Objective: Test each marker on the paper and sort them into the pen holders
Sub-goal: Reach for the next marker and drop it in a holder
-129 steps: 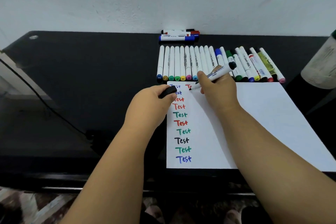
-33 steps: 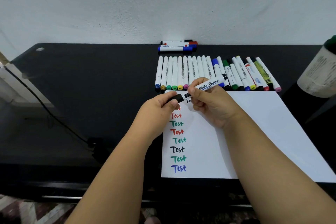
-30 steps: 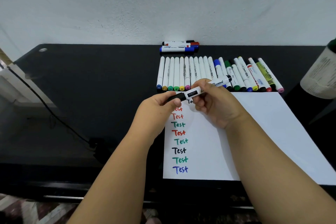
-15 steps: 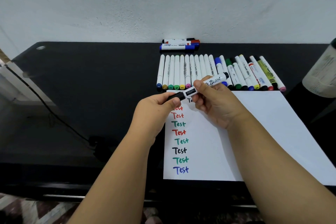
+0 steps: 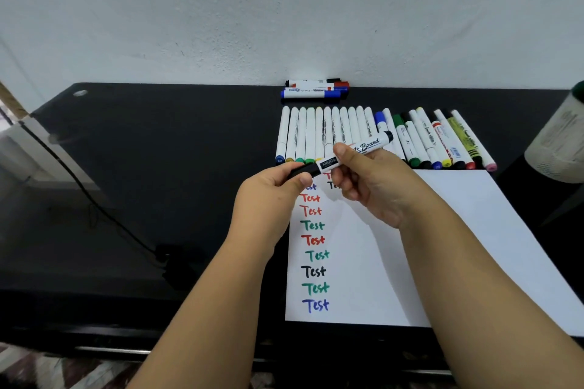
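Note:
A white whiteboard marker [image 5: 368,146] with black ends hangs above the top of the white paper [image 5: 442,246]. My right hand [image 5: 369,181] grips its barrel. My left hand [image 5: 271,193] pinches its black cap [image 5: 303,170], which sits on the marker's left end. The paper carries a column of "Test" words in red, green, black and blue. Behind it lies a row of several capped markers [image 5: 319,133], continued by mixed markers [image 5: 442,142] to the right.
Three markers [image 5: 314,88] lie stacked against the wall at the back of the black desk [image 5: 158,151]. A pale mesh pen holder [image 5: 559,145] stands at the right edge. A black cable [image 5: 94,208] runs down at the left.
Earlier my right hand wrote on the paper with the uncapped marker while my left held the cap. Since then both hands met and the cap went onto the marker's tip.

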The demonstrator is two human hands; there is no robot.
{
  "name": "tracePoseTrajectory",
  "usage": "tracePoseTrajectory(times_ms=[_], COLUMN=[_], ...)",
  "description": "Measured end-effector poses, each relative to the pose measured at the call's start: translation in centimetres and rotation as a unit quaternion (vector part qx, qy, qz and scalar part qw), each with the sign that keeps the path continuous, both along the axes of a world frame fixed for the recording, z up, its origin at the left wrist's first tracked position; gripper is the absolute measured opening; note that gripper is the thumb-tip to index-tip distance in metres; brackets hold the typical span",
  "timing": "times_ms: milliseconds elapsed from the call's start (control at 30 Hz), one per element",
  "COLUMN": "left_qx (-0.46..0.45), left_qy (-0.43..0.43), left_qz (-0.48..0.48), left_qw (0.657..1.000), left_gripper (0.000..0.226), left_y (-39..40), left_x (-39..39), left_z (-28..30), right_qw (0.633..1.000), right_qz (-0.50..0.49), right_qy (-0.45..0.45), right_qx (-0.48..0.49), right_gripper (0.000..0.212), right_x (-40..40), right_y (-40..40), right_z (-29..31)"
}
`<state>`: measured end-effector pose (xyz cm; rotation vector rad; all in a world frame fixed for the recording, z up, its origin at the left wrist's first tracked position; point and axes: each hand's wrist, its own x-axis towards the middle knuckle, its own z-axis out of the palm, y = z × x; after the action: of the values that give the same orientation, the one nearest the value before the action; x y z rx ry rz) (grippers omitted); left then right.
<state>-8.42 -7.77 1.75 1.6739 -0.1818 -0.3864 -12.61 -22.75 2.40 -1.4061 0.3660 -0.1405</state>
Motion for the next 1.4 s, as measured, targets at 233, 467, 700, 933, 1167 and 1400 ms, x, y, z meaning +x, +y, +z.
tracePoseTrajectory(times_ms=[233, 467, 700, 933, 1167, 1400], left_qx=[0.009, 0.019, 0.037, 0.093, 0.239, 0.337], left_qy=[-0.002, 0.007, -0.019, -0.09, -0.167, -0.294], left_qz=[0.002, -0.026, -0.069, -0.144, -0.202, -0.256], left_qw=[1.0, 0.999, 0.997, 0.981, 0.935, 0.857], left_gripper=[0.03, 0.025, 0.016, 0.042, 0.047, 0.055], left_y=[0.5, 1.5, 0.7, -3.1, -11.7, -19.1], left_x=[-0.6, -3.8, -6.5, -6.3, -3.6, -0.8], left_z=[0.3, 2.0, 3.9, 4.8, 2.9, 0.0], right_qw=[0.984, 0.853, 0.727, 0.757, 0.869, 0.845], right_qz=[-0.109, -0.106, -0.027, -0.129, -0.317, -0.418], right_qy=[0.093, 0.016, -0.03, 0.056, -0.006, -0.082], right_qx=[-0.104, -0.51, -0.685, -0.638, -0.38, -0.323], right_gripper=[0.039, 0.035, 0.027, 0.014, 0.016, 0.024], right_x=[-1.1, -5.1, -8.4, -11.0, -13.3, -14.1], right_y=[0.3, 0.3, -0.1, -4.7, -10.3, -14.8], right_z=[1.5, 2.8, 3.9, 4.3, 6.5, 7.2])
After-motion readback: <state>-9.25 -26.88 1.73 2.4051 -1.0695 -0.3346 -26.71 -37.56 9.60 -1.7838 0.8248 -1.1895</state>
